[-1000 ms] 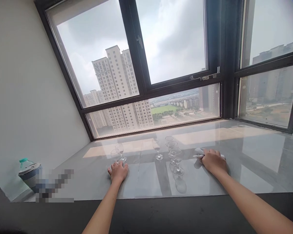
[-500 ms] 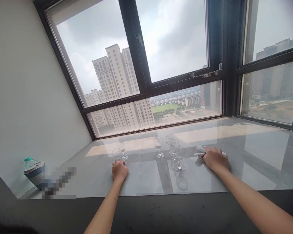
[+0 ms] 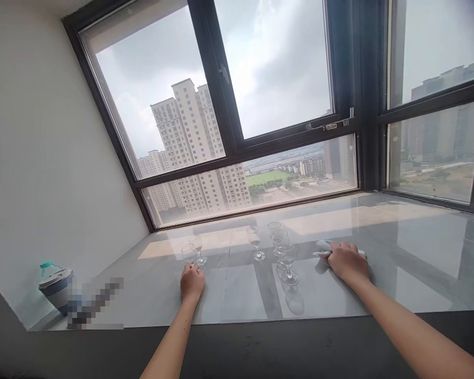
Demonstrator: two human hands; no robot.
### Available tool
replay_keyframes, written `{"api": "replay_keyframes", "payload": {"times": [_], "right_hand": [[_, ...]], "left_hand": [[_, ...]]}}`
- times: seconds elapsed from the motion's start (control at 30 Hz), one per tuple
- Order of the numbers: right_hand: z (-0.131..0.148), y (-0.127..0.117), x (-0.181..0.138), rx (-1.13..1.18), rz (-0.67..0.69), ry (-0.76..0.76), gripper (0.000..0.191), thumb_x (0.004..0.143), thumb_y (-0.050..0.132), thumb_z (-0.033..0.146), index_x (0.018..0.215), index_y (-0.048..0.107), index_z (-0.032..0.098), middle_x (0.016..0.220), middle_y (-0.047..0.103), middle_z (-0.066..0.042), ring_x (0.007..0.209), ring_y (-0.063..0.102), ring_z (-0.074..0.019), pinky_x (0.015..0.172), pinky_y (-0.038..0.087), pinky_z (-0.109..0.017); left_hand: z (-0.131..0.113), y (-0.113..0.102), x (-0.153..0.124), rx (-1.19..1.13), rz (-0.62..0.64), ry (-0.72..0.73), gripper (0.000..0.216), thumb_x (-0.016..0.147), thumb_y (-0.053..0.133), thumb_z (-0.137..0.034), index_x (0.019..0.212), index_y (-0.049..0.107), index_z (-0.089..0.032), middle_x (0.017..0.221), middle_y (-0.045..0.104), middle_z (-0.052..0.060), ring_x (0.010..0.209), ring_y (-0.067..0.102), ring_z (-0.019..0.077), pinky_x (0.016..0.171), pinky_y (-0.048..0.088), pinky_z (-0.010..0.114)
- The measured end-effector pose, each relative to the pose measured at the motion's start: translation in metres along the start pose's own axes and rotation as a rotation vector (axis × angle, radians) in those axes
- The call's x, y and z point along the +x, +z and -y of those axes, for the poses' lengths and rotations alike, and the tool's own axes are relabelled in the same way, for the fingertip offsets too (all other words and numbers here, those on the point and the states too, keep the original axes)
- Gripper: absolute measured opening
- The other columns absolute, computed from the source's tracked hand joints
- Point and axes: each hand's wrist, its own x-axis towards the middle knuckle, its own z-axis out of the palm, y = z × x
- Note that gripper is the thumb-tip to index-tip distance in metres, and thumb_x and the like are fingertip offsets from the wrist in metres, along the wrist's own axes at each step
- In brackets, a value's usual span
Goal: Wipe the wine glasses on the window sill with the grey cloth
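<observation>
My left hand [image 3: 192, 282] is closed at the foot of a clear wine glass [image 3: 187, 253]. Only the bowl of that glass shows above my fingers. Just behind it stands a second wine glass [image 3: 196, 250], upright on its stem. To the right, my right hand [image 3: 348, 260] presses down on a crumpled white cloth [image 3: 323, 248], its fingers closed over it. Between my hands several more stemmed glasses stand upright, among them a separate one [image 3: 255, 243] and the front one of a cluster [image 3: 288, 262].
Everything stands on a glossy grey tiled window ledge [image 3: 245, 295] with a front edge. A cup with a lid [image 3: 59, 291] and a green-capped bottle [image 3: 47, 266] are at the far left, beside a blurred-out patch. A dark-framed window [image 3: 233, 152] rises behind.
The view has shifted slightly, so the scene sits a little lower. Both hands stay about where they were, the left on the glass and the right on the cloth.
</observation>
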Motion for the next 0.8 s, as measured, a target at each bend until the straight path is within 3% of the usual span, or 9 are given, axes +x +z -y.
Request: {"api": "replay_keyframes", "payload": {"times": [0.17,0.33,0.43,0.53,0.6,0.7,0.8], "right_hand": [[0.003,-0.003,0.0,-0.025,-0.012,0.011,0.028,0.091,0.042,0.026,0.103,0.065,0.017,0.105,0.061,-0.015,0.101,0.052,-0.0305,0.077,0.036,-0.036],[0.006,-0.007,0.0,-0.04,-0.013,0.027,0.027,0.09,0.043,0.027,0.104,0.065,0.017,0.106,0.06,-0.015,0.103,0.051,-0.03,0.077,0.037,-0.036],[0.006,-0.006,0.0,-0.033,-0.015,0.025,0.028,0.09,0.044,0.028,0.106,0.065,0.018,0.107,0.06,-0.015,0.104,0.05,-0.0301,0.077,0.038,-0.037],[0.006,-0.004,0.001,-0.036,-0.02,0.033,0.029,0.09,0.044,0.028,0.107,0.065,0.017,0.107,0.06,-0.016,0.103,0.05,-0.0307,0.077,0.037,-0.037],[0.006,-0.004,0.001,-0.04,-0.018,0.033,0.03,0.09,0.043,0.028,0.107,0.064,0.017,0.107,0.06,-0.016,0.103,0.05,-0.0309,0.077,0.037,-0.037],[0.005,-0.004,0.0,-0.044,0.007,0.028,0.029,0.09,0.043,0.028,0.107,0.064,0.017,0.108,0.06,-0.016,0.103,0.05,-0.0303,0.077,0.037,-0.037],[0.006,-0.006,0.0,-0.043,0.019,0.031,0.029,0.091,0.042,0.029,0.107,0.064,0.018,0.108,0.06,-0.015,0.104,0.05,-0.0297,0.078,0.037,-0.037]], "left_hand": [[-0.001,-0.003,0.001,0.006,-0.003,-0.015,0.039,0.086,0.04,-0.018,0.11,0.071,-0.016,0.128,0.055,0.015,0.11,0.059,0.0246,0.092,0.046,0.032],[0.0,-0.012,0.001,0.006,0.123,-0.155,0.042,0.083,0.049,-0.031,0.121,0.066,-0.023,0.145,0.041,0.014,0.122,0.052,0.0311,0.1,0.044,0.041],[-0.016,-0.021,-0.012,0.026,0.137,-0.216,0.051,0.08,0.055,-0.037,0.13,0.058,-0.031,0.148,0.038,0.012,0.13,0.043,0.0368,0.105,0.036,0.05],[-0.05,-0.03,-0.039,-0.01,0.172,-0.175,0.055,0.078,0.057,-0.035,0.133,0.054,-0.031,0.151,0.034,0.01,0.138,0.031,0.0378,0.11,0.028,0.052],[-0.079,-0.037,-0.063,-0.084,0.243,-0.076,0.054,0.079,0.055,-0.032,0.132,0.054,-0.025,0.15,0.034,0.013,0.139,0.029,0.0375,0.111,0.026,0.052],[-0.126,-0.045,-0.101,-0.396,0.419,0.272,0.051,0.084,0.05,-0.031,0.133,0.051,-0.019,0.139,0.048,0.013,0.13,0.043,0.0257,0.107,0.035,0.037],[-0.171,-0.048,-0.131,-0.593,0.456,0.516,0.04,0.082,0.053,-0.029,0.121,0.057,-0.02,0.125,0.058,0.008,0.115,0.054,0.0205,0.1,0.04,0.031]]}}
